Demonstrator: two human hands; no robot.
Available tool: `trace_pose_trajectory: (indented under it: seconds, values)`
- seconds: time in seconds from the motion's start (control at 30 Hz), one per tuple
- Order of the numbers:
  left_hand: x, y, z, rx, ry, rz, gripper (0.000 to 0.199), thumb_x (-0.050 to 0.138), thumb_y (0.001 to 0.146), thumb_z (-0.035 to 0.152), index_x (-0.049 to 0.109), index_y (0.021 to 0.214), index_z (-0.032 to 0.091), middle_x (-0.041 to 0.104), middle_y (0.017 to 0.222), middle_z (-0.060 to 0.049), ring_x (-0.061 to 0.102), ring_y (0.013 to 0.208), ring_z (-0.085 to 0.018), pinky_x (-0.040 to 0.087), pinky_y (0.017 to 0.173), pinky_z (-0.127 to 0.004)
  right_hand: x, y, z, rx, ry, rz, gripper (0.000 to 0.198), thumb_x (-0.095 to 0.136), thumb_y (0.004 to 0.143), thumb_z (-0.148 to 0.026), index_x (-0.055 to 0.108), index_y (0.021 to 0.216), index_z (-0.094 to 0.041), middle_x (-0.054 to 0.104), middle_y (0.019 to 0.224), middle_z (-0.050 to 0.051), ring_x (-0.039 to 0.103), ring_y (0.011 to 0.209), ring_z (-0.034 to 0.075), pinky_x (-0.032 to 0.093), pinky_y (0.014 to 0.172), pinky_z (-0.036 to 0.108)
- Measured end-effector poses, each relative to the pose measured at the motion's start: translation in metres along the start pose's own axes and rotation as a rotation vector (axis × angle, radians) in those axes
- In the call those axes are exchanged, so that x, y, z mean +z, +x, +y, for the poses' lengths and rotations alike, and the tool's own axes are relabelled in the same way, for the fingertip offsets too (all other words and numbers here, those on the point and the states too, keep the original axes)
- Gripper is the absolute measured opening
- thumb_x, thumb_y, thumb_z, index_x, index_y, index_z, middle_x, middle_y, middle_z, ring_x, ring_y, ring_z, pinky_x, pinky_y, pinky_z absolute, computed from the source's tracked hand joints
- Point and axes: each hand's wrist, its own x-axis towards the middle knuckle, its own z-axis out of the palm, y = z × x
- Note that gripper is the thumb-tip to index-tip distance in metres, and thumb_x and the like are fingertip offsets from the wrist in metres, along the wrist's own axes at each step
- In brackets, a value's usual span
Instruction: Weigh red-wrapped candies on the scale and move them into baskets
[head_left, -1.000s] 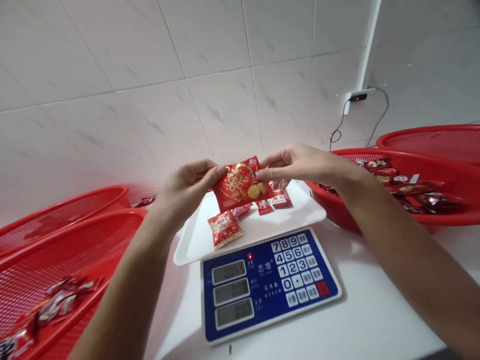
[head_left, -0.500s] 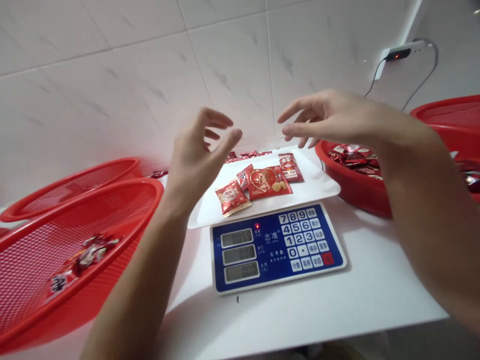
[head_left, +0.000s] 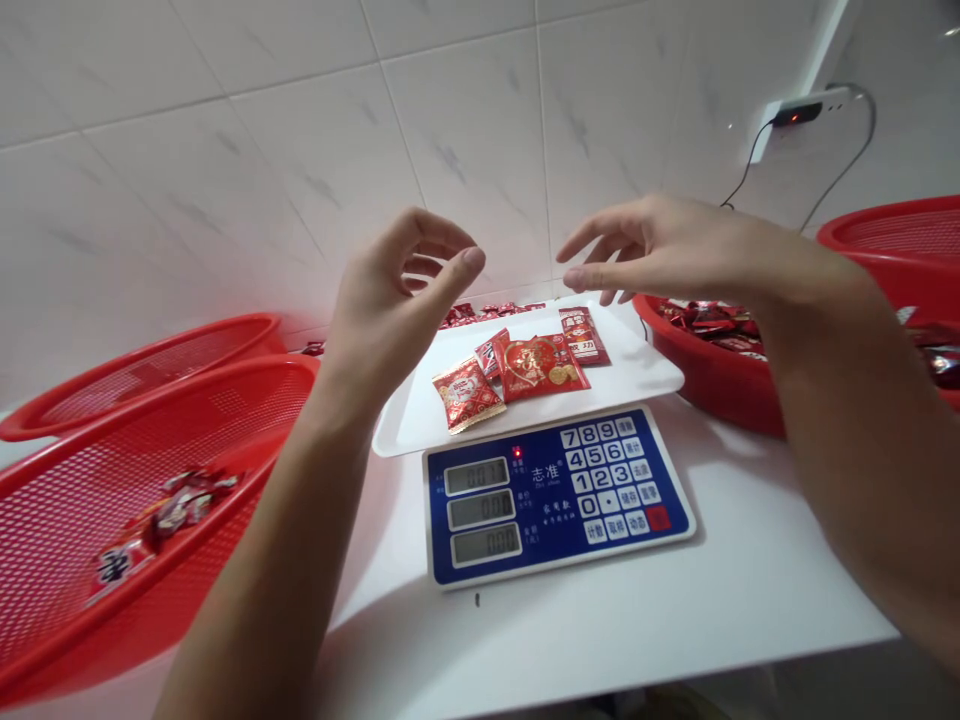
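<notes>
Both my hands hover above a digital scale (head_left: 559, 495) with a blue keypad panel. My left hand (head_left: 409, 290) is over the left side of the scale's white tray (head_left: 637, 380), fingers curved, thumb apart, holding nothing. Over the tray's right side, my right hand (head_left: 637, 245) is open with loosely bent fingers and holds nothing. Several red snack packets lie on the tray: a gold-edged packet (head_left: 469, 395) at left, a large packet with a gold heart (head_left: 541, 366) in the middle, a small one partly under it, and an upright-lying packet (head_left: 583, 337) at right.
Red mesh baskets stand on both sides; the near left basket (head_left: 247, 420) holds a few wrapped pieces (head_left: 180, 505), the right basket (head_left: 712, 385) many. More red packets (head_left: 491, 312) lie behind the tray, by the tiled wall. A power strip (head_left: 806, 112) with cables hangs at upper right.
The top reading on the scale's display has changed. My hands stay almost in place, the left fingers curling slightly. The packets on the tray have not moved.
</notes>
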Motion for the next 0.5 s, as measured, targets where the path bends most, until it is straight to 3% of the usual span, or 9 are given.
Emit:
trace_pose_trajectory:
  seconds: [0.1,0.27,0.4,0.5]
  values:
    - [-0.003,0.000,0.001,-0.005,0.026,-0.029,0.011,0.070,0.087,0.034,0.067,0.089,0.024,0.072,0.094,0.000,0.065,0.092,-0.017,0.050,0.077,-0.026,0.001,0.000,0.000,0.005,-0.028,0.003,0.045,0.078,0.078,-0.047,0.073,0.113,-0.019,0.069,0.094,0.008,0.064,0.089,0.024,0.050,0.079,0.038]
    - [-0.007,0.006,-0.014,-0.063,0.122,-0.216,0.021,0.071,0.082,0.040,0.067,0.090,0.021,0.072,0.096,-0.004,0.066,0.090,-0.020,0.051,0.081,-0.031,0.001,0.002,0.003,-0.012,-0.082,0.004,0.048,0.075,0.079,-0.054,0.072,0.113,-0.021,0.070,0.092,0.008,0.065,0.083,0.023,0.049,0.072,0.036]
    - [0.003,0.009,-0.038,-0.154,0.246,-0.273,0.028,0.066,0.085,0.039,0.061,0.105,0.020,0.069,0.118,-0.011,0.063,0.110,-0.026,0.050,0.091,-0.040,0.002,0.003,0.003,-0.014,-0.115,0.004,0.046,0.073,0.079,-0.054,0.072,0.112,-0.021,0.071,0.094,0.007,0.065,0.080,0.021,0.049,0.069,0.035]
    - [0.012,0.008,-0.051,-0.248,0.258,-0.458,0.036,0.071,0.080,0.043,0.064,0.107,0.020,0.070,0.119,-0.014,0.066,0.107,-0.030,0.052,0.086,-0.042,0.004,0.002,0.000,0.008,-0.108,0.008,0.045,0.073,0.080,-0.053,0.072,0.112,-0.021,0.072,0.096,0.007,0.066,0.079,0.021,0.048,0.069,0.035]
